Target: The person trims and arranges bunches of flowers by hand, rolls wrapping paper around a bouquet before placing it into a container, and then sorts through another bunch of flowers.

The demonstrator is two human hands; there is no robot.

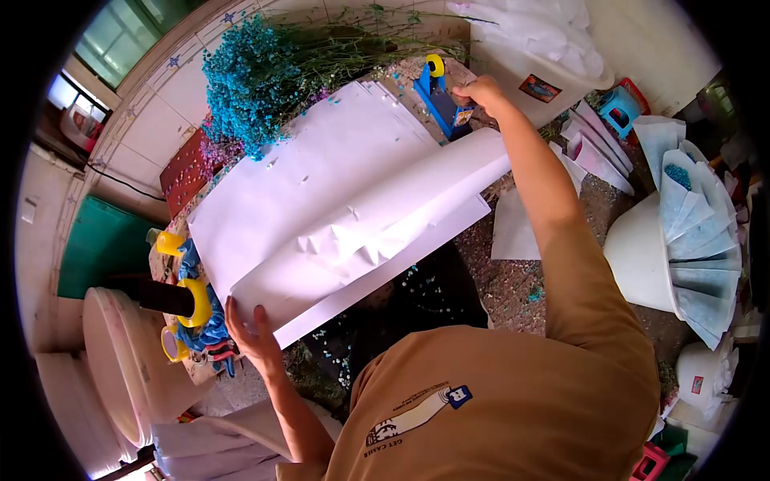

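Note:
A stack of large white paper sheets lies in front of me, its near part curled over into a long fold. My left hand rests at the lower left corner of the paper, thumb and fingers apart. Beyond the right end of the fold, my right hand is at the blue tape dispenser, which carries a yellow roll. The right fingers are bent close together near its front end; whether they hold a bit of tape is too small to tell.
Blue flowers with long green stems lie behind the paper. Yellow tape rolls stand at the left edge. A white bucket with wrapped bunches is at the right, a white tub at the back.

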